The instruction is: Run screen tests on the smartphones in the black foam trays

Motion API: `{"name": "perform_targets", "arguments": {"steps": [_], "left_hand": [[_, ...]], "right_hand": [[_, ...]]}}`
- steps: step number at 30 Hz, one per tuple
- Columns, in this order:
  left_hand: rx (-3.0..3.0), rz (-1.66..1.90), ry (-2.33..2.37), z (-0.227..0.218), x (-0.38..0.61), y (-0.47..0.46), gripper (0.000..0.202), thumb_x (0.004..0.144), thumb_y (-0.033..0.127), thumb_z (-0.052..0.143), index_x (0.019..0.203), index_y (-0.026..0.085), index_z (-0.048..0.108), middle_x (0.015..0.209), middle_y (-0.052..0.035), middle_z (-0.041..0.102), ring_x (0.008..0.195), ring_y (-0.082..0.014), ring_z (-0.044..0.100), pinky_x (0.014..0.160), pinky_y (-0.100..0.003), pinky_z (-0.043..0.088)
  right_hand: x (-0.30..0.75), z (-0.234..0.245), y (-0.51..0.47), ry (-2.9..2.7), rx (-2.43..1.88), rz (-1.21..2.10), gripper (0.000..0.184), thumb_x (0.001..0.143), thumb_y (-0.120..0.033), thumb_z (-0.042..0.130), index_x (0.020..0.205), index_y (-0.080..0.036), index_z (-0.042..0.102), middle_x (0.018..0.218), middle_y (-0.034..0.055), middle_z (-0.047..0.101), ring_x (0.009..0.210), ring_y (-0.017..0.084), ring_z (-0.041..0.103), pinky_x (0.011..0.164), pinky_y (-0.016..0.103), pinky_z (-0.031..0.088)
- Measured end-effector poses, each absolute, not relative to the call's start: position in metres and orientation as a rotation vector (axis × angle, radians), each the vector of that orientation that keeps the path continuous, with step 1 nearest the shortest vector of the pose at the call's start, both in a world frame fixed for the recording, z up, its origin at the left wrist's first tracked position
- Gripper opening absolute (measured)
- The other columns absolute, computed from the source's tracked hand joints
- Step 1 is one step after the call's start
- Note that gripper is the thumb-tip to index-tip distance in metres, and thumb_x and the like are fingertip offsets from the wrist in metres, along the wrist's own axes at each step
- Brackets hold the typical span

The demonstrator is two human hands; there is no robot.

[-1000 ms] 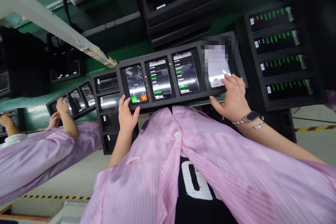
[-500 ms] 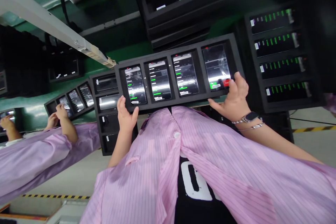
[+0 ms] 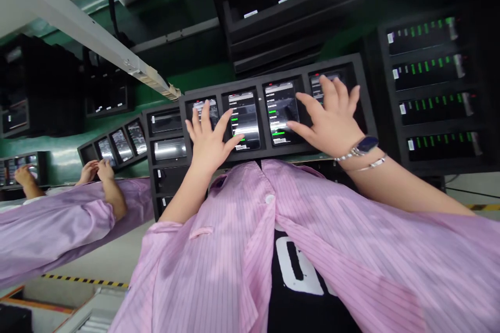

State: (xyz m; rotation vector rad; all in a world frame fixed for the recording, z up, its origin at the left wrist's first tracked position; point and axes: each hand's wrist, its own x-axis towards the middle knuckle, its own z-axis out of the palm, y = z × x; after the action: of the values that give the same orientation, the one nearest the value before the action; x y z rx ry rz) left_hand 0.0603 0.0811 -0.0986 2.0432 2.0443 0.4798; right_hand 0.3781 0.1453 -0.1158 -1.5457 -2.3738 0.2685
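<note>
Head view: black tray (image 3: pixel 261 114), green bench (image 3: pixel 203 80)

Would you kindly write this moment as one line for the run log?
left hand: over first two phones | right hand: over last two phones | black foam tray

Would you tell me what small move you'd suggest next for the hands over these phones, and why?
I'd probably lift the right hand slightly: its fingers cover most of the rightmost phone in the black tray, so that screen can't be read.
</note>
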Motion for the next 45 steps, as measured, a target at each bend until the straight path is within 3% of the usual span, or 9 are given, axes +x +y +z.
{"name": "perform_targets", "arguments": {"steps": [4,7,10,14,20,29,35,39,45], "left_hand": [[1.951,0.421,2.037,-0.108,0.072,0.118,0.075,0.084,0.070,0.076,0.150,0.040,0.060,0.177,-0.0065,0.024,0.162,-0.0563,0.008,0.121,-0.087,0.001],[1.935,0.318,1.991,-0.096,0.070,0.105,0.068,0.083,0.076,0.071,0.137,0.034,0.073,0.170,-0.0114,0.040,0.153,-0.0575,0.034,0.121,-0.084,0.015],[1.983,0.117,1.779,-0.052,0.069,0.066,0.059,0.094,0.077,0.054,0.109,0.029,0.085,0.132,-0.0117,0.074,0.118,-0.0406,0.070,0.110,-0.062,0.049],[2.039,0.041,1.517,0.004,0.065,0.025,0.057,0.097,0.077,0.049,0.122,0.036,0.080,0.115,-0.0022,0.081,0.098,-0.0278,0.076,0.083,-0.040,0.061],[2.181,0.199,1.860,-0.044,0.070,0.024,0.065,0.094,0.069,0.063,0.146,0.029,0.066,0.161,-0.0146,0.052,0.145,-0.0457,0.049,0.122,-0.067,0.036],[2.035,0.272,2.043,-0.119,0.078,0.080,0.072,0.085,0.075,0.070,0.143,0.033,0.068,0.169,-0.0141,0.038,0.149,-0.0535,0.036,0.124,-0.083,0.008],[2.015,0.355,2.030,-0.124,0.062,0.144,0.070,0.089,0.083,0.055,0.136,0.033,0.071,0.172,-0.0089,0.033,0.156,-0.0501,0.029,0.127,-0.078,0.004],[2.103,0.474,2.046,-0.101,0.068,0.113,0.071,0.091,0.080,0.057,0.149,0.039,0.059,0.176,-0.0069,0.025,0.159,-0.0450,0.027,0.129,-0.073,0.007],[2.161,0.517,2.055,-0.103,0.077,0.055,0.078,0.090,0.077,0.062,0.152,0.030,0.057,0.170,-0.0155,0.036,0.157,-0.0431,0.031,0.131,-0.068,0.009]], "right_hand": [[0.363,-0.131,0.173,-2.347,-1.557,0.273,0.075,0.095,-0.074,0.060,0.153,-0.027,0.056,0.173,0.0176,0.017,0.150,0.062,0.024,0.109,0.093,0.011],[0.379,-0.126,0.167,-2.440,-1.528,0.433,0.073,0.091,-0.078,0.063,0.139,-0.024,0.069,0.166,0.0186,0.035,0.141,0.057,0.042,0.111,0.087,0.025],[0.413,-0.086,0.146,-2.699,-1.312,0.856,0.061,0.092,-0.081,0.058,0.105,-0.027,0.082,0.133,0.0112,0.067,0.119,0.042,0.064,0.102,0.064,0.055],[0.447,-0.027,0.121,-2.747,-1.149,0.893,0.059,0.094,-0.084,0.052,0.106,-0.035,0.082,0.130,0.0028,0.070,0.106,0.036,0.071,0.096,0.059,0.060],[0.417,-0.070,0.100,-2.569,-1.343,0.464,0.062,0.101,-0.070,0.047,0.144,-0.029,0.064,0.149,0.0186,0.055,0.134,0.050,0.051,0.113,0.085,0.028],[0.376,-0.143,0.145,-2.336,-1.704,0.349,0.064,0.091,-0.071,0.070,0.139,-0.029,0.069,0.166,0.0177,0.032,0.141,0.059,0.035,0.107,0.093,0.017],[0.372,-0.141,0.206,-2.356,-1.703,0.436,0.089,0.093,-0.085,0.055,0.132,-0.005,0.066,0.167,0.0262,0.021,0.145,0.057,0.028,0.107,0.091,0.007],[0.375,-0.112,0.168,-2.381,-1.490,0.278,0.072,0.100,-0.069,0.059,0.146,-0.013,0.055,0.170,0.0214,0.024,0.154,0.049,0.019,0.118,0.083,0.005],[0.369,-0.120,0.106,-2.397,-1.225,0.271,0.064,0.105,-0.059,0.047,0.152,-0.015,0.046,0.155,0.0194,0.051,0.152,0.042,0.034,0.123,0.078,0.011]]}}
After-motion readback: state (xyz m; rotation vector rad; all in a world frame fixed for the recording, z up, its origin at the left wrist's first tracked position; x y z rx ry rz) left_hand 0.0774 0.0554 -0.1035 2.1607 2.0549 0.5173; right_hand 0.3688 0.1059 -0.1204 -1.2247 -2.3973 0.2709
